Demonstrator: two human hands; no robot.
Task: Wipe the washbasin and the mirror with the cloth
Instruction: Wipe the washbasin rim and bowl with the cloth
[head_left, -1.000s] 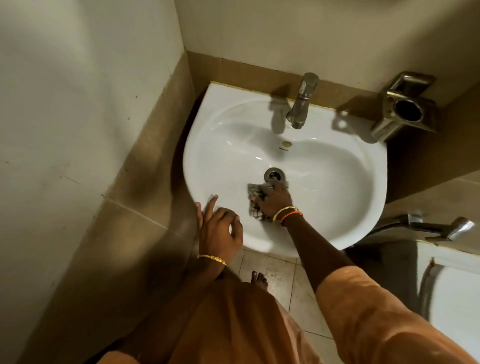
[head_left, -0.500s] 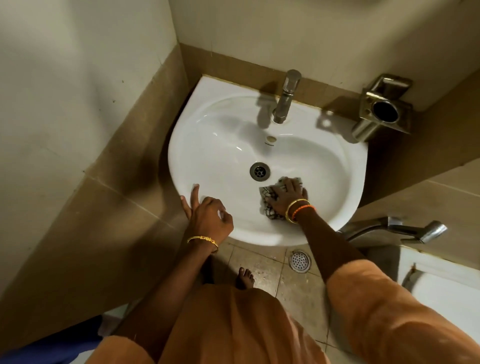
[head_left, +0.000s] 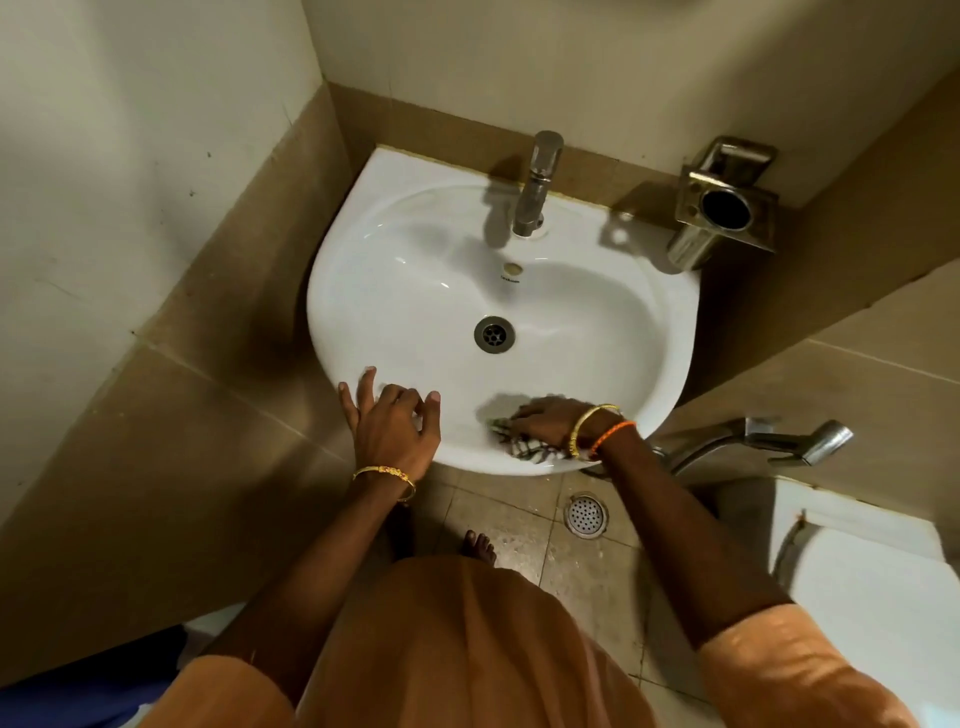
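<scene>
The white washbasin (head_left: 415, 291) hangs in a tiled corner, with a drain (head_left: 494, 334) in its middle and a steel tap (head_left: 535, 187) at the back. My right hand (head_left: 545, 422) presses a checked cloth (head_left: 524, 449) onto the near front rim of the basin, right of centre. Most of the cloth is hidden under the palm. My left hand (head_left: 395, 426) rests on the front left rim with its fingers apart and nothing in it. No mirror is in view.
A steel holder (head_left: 724, 208) is fixed to the wall right of the tap. A hand sprayer (head_left: 800, 441) hangs at the right above a white toilet (head_left: 872, 597). A floor drain (head_left: 586, 515) and a bare foot (head_left: 479, 548) show below the basin.
My right hand has slid the cloth from beside the drain down and to the right, onto the front rim. The left hand has stayed on the left rim.
</scene>
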